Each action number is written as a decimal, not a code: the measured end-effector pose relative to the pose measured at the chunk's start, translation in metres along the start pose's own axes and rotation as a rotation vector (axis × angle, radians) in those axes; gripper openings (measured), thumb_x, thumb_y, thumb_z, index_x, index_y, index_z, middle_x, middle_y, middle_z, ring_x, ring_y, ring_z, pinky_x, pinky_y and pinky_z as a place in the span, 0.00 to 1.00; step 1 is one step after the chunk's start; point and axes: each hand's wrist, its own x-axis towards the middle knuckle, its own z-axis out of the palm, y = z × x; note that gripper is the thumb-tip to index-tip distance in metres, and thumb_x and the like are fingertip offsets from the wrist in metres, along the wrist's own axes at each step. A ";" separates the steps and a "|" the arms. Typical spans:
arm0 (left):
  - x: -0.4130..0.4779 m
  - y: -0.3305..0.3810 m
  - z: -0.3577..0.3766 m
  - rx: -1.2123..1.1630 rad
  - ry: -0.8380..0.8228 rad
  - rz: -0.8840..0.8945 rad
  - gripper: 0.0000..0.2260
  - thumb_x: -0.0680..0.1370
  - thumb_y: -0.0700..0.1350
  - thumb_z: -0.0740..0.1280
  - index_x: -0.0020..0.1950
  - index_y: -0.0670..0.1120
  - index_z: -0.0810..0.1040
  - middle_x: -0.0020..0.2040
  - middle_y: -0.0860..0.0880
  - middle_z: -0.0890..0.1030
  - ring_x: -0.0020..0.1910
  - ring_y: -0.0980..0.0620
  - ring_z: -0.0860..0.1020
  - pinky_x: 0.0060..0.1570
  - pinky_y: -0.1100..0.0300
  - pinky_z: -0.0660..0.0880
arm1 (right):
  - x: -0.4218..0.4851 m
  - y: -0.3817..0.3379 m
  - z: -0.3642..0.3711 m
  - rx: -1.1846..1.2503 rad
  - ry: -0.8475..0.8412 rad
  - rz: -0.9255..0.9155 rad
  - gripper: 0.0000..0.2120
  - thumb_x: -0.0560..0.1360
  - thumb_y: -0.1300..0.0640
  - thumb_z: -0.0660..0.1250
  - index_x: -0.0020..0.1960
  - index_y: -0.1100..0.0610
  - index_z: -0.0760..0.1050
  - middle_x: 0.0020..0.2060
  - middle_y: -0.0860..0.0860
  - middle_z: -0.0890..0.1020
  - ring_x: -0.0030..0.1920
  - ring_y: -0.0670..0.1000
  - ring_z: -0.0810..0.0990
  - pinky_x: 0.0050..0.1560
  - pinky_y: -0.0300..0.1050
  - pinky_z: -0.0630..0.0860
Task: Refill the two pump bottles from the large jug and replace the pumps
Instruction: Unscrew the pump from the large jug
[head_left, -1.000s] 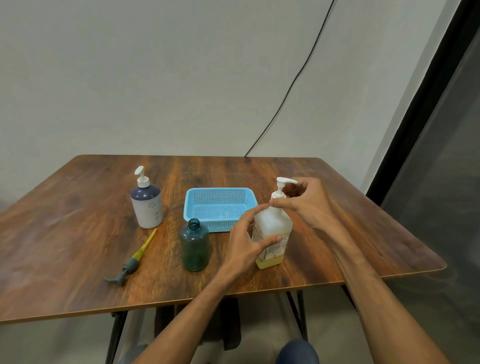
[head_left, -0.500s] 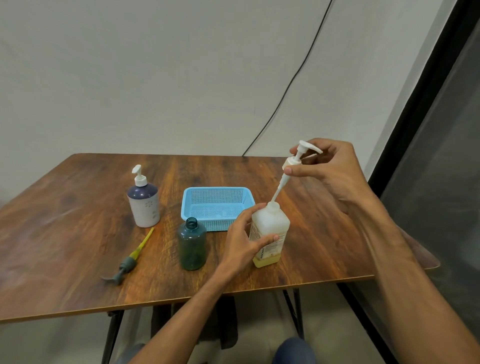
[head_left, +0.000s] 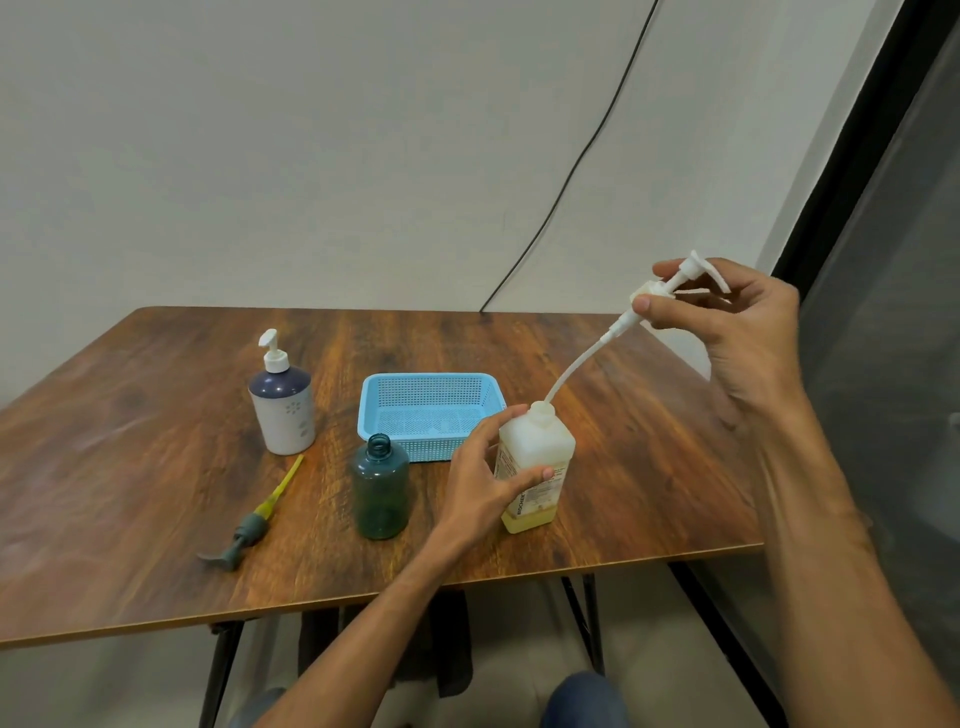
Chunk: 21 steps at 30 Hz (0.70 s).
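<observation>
The right hand is pinching the white pump by its collar, its dip tube slanting toward seven o'clock with the tip just inside the neck of the white bottle, which the left hand is clasping near the table's front edge.
</observation>
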 end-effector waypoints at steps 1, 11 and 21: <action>0.000 0.000 0.000 0.001 -0.003 -0.001 0.30 0.68 0.49 0.80 0.66 0.63 0.72 0.60 0.72 0.72 0.64 0.60 0.73 0.58 0.59 0.78 | 0.000 0.003 -0.003 0.031 0.022 0.003 0.17 0.65 0.65 0.81 0.52 0.64 0.83 0.48 0.57 0.86 0.49 0.56 0.86 0.49 0.46 0.82; 0.000 -0.003 0.000 -0.002 0.000 0.000 0.30 0.68 0.48 0.80 0.64 0.67 0.71 0.59 0.75 0.72 0.63 0.64 0.73 0.55 0.63 0.77 | -0.028 0.076 0.002 0.008 0.173 0.045 0.10 0.67 0.67 0.79 0.44 0.55 0.83 0.41 0.49 0.85 0.44 0.52 0.85 0.44 0.47 0.82; 0.002 -0.004 -0.001 0.002 -0.012 0.009 0.32 0.68 0.51 0.80 0.68 0.60 0.72 0.66 0.66 0.73 0.65 0.58 0.73 0.62 0.50 0.78 | -0.090 0.194 0.022 -0.525 0.071 0.124 0.12 0.68 0.63 0.79 0.47 0.50 0.82 0.46 0.41 0.79 0.46 0.43 0.79 0.44 0.44 0.82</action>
